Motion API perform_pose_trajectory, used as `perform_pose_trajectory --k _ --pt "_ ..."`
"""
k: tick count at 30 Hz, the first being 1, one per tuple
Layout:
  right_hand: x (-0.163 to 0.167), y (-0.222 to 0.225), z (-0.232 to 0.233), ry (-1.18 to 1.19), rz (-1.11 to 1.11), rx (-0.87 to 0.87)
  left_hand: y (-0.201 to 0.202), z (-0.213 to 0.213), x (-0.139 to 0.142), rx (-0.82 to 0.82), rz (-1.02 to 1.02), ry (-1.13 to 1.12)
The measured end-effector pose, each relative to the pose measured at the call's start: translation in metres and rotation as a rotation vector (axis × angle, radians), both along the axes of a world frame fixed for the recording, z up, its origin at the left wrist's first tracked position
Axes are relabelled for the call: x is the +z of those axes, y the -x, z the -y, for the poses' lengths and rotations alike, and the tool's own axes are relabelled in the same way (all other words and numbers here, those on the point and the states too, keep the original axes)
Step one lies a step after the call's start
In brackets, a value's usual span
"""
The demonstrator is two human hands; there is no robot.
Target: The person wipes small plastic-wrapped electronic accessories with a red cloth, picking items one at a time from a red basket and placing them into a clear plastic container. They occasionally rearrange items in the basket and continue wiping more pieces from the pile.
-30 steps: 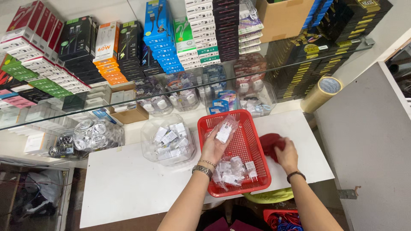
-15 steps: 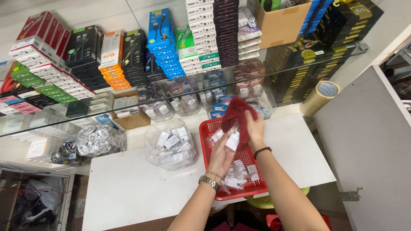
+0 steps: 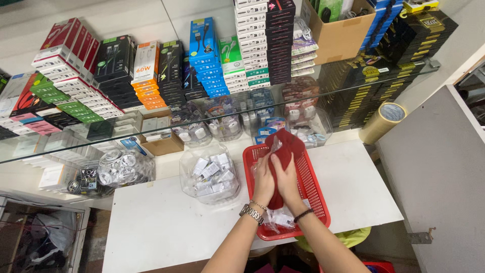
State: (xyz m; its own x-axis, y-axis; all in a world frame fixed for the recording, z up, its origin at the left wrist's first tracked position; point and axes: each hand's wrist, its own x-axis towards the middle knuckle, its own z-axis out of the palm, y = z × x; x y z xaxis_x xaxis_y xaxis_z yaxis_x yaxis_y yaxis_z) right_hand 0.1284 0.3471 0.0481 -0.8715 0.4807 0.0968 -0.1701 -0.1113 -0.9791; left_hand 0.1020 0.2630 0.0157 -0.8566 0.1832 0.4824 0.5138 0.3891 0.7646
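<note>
Hands (image 3: 277, 183) hold red cloth (image 3: 283, 151) over red basket (image 3: 316, 194) of packets (image 3: 279, 221).

bright, even light falls from above, with only soft, short shadows under things on the white tabletop (image 3: 166, 222). the glass shelf (image 3: 101, 136) carries pale reflections and a mild sheen. the wide lens bends straight lines toward the edges. focus is sharp mid-frame, slightly softer at the corners.

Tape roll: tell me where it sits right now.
In the head view the tan tape roll stands on the right, at the far right corner of the white table, beyond the red basket and beside the grey cabinet.
</note>
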Motion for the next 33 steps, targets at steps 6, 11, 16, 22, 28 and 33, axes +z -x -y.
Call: perform_pose_trajectory --k 6,11,16,22,28,33 --pt "0.029 0.03 -0.05 0.199 0.284 -0.023 0.017 -0.008 -0.012 -0.391 1.195 -0.875" --pt "0.025 0.018 -0.039 -0.403 -0.109 -0.095 0.015 -0.013 0.001 -0.247 1.322 -0.763" --pt "0.013 0.016 -0.116 -0.32 0.105 -0.482 0.003 -0.014 0.011 -0.739 1.284 -0.841" --pt "-0.028 -0.041 -0.172 -0.544 0.333 -0.268 0.01 0.007 0.012 -0.513 1.233 -0.815" --pt "0.0 -0.01 -0.107 -0.491 0.146 0.084 0.025 0.01 0.007 -0.332 1.057 -0.557" --pt "0.05 0.019 -0.055 -0.649 -0.031 0.45 0.028 0.026 0.013 -0.254 0.683 -0.182"
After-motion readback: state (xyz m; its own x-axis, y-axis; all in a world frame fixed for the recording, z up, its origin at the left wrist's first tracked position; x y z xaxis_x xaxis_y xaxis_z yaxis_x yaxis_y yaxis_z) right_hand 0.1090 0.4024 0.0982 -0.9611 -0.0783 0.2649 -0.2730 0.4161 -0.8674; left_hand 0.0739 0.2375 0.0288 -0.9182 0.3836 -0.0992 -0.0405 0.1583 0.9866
